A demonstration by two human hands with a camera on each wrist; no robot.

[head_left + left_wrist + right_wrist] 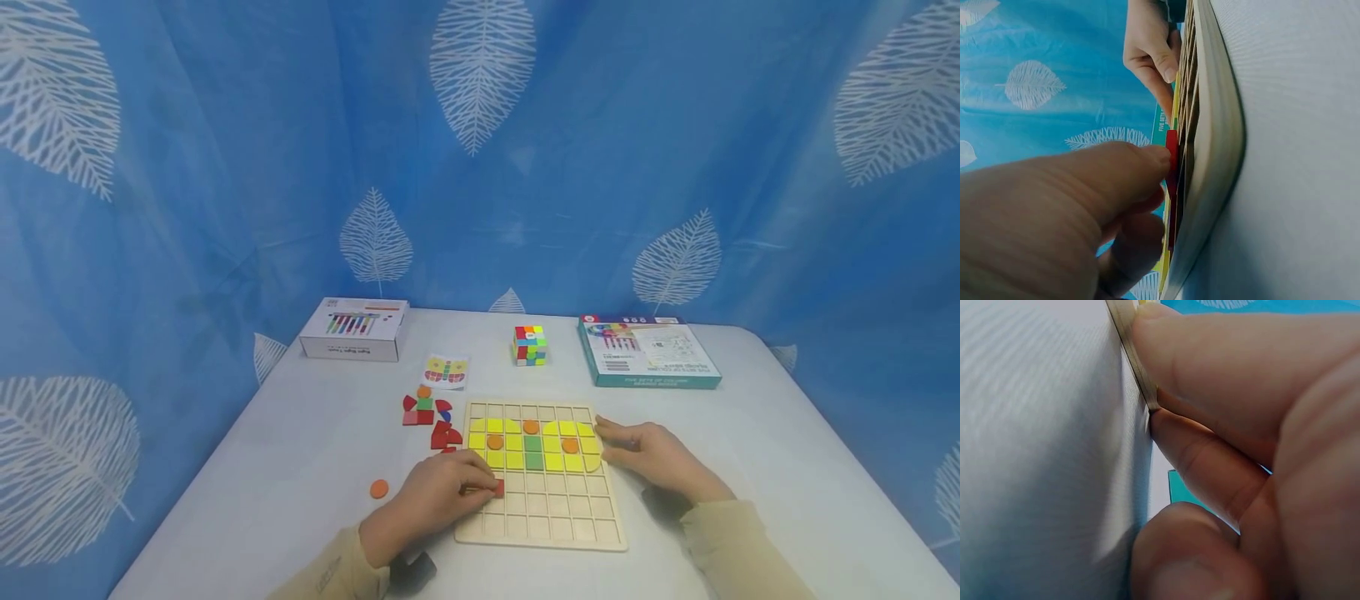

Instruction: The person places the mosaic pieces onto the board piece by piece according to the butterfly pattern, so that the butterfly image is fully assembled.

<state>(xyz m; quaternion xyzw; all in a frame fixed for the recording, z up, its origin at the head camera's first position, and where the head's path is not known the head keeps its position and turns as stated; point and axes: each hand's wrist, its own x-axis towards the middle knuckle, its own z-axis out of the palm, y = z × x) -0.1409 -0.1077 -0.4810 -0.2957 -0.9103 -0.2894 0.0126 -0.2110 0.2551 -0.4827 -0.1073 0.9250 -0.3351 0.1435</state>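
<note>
My left hand (446,492) is over the left part of a wooden grid board (543,546), pinching a red tile (499,488) between thumb and fingers. In the left wrist view the red tile (1172,159) stands edge-on at the board's surface, slightly tilted, with the thumb tip against it. Yellow tiles (553,461), green tiles (533,452) and orange discs (531,427) fill cells in the upper rows. At the right edge rests my right hand (656,457), its fingers extended. Its thumb and a finger touch the board's rim (1138,369) in the right wrist view.
Loose red pieces (441,435) and a green square (425,404) lie left of the board, with an orange disc (379,489) nearer me. Behind are a pattern card (446,372), a white box (354,329), a puzzle cube (530,346) and a teal-edged box (648,352).
</note>
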